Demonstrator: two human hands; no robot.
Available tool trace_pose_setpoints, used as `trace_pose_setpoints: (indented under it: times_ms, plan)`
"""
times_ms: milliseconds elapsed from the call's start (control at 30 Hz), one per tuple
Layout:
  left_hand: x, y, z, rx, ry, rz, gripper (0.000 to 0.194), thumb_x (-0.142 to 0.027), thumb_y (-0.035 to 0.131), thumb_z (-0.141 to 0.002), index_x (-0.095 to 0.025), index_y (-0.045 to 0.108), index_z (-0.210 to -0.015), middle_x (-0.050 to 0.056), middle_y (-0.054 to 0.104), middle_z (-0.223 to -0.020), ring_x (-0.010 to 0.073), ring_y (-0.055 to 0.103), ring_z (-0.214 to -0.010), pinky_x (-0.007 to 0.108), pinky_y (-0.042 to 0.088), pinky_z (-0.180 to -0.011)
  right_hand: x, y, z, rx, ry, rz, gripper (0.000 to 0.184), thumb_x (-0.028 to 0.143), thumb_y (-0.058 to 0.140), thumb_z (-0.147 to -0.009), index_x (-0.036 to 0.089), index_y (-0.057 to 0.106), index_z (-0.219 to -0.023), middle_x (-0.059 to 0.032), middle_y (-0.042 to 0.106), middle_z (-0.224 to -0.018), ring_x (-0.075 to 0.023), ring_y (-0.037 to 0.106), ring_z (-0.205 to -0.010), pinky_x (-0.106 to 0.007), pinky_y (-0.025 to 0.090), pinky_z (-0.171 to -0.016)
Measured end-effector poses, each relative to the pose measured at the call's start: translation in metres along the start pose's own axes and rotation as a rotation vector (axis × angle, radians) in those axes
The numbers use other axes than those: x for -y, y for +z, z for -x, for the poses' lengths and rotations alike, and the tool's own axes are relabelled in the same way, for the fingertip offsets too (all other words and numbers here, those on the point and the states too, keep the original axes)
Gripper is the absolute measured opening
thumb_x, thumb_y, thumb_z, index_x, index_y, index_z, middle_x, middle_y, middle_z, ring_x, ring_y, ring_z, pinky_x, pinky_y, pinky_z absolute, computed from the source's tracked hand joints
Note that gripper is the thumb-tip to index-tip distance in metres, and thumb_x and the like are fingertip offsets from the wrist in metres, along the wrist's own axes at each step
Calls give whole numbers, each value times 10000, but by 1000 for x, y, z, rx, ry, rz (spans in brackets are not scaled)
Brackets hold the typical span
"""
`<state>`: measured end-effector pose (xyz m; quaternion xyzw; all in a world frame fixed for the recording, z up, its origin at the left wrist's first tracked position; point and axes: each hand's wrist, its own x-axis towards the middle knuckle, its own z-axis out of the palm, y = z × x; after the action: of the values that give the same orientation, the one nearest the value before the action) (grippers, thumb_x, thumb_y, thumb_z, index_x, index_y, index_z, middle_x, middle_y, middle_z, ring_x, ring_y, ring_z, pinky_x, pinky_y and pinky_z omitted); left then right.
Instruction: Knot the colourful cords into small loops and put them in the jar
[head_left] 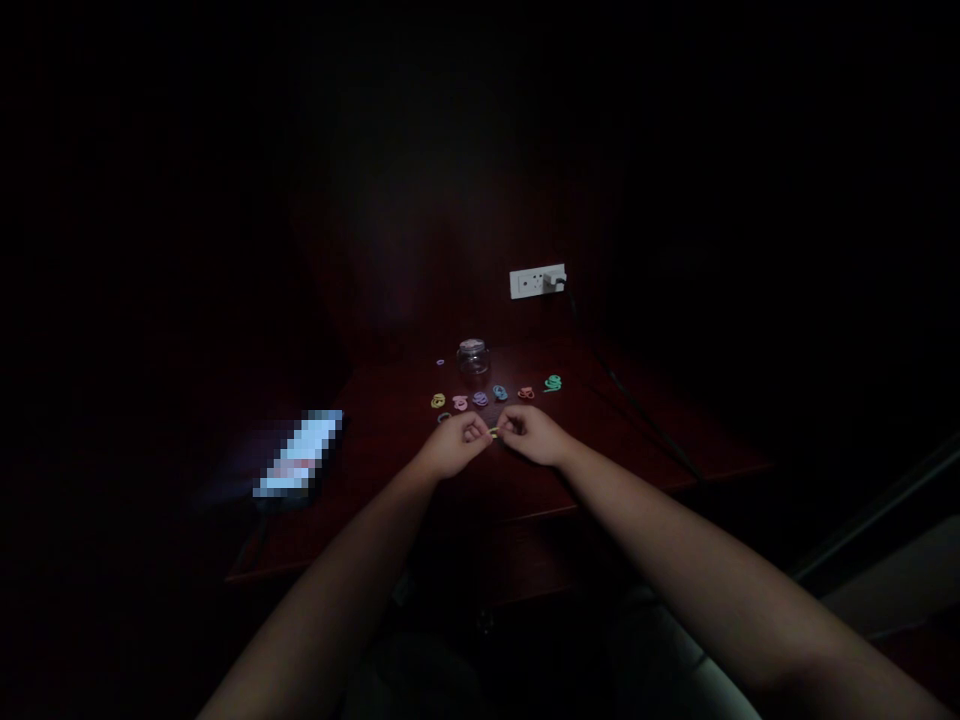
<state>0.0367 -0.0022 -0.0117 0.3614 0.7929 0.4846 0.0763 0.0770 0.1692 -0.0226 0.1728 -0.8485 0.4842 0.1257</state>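
Over the dark red table (397, 490), my left hand (454, 446) and my right hand (534, 436) meet with their fingertips almost together. Both are closed in a pinch on a small yellow-green hair tie (493, 433), which shows between them. Just beyond lie small piles of hair ties: yellow (438, 401), pink (460, 402), purple (480, 399), blue (500, 393), orange-red (526, 393) and green (553, 383). A greenish loop (444, 417) is partly hidden behind my left hand.
Behind the piles stands a clear jar (473, 360) with a pale lid. One small purple loop (440, 362) lies left of it. A lit, blurred-out screen (300, 455) is at the left. A cable (637, 400) runs from the wall socket (537, 281) across the table's right side.
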Motion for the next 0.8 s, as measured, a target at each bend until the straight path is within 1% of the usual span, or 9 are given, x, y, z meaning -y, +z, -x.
trace_pose_setpoints:
  times_ms: [233,467,800]
  plan:
    - [0,0,0,1,-5,17,162,-269,586,-716,-114,542,-724,-32,475,-579,59,401,-514,174,326,-491,-4,1,-1,-15,5,26,90,219,533,-703,147,508,-655,28,488,-573,-80,417,-525,-200,342,-509]
    - [1,0,-1,1,-8,21,176,-289,594,-712,-122,536,-716,-35,472,-573,62,410,-516,171,331,-485,-1,1,0,-32,5,55,146,252,539,-719,151,479,-631,27,488,-581,-82,416,-529,-201,337,-508]
    - [-1,0,0,5,-10,30,171,-282,592,-710,-120,540,-722,-36,469,-580,60,402,-514,174,325,-488,-2,0,-1,-19,-7,67,142,244,522,-729,157,477,-626,24,488,-593,-87,421,-547,-207,340,-528]
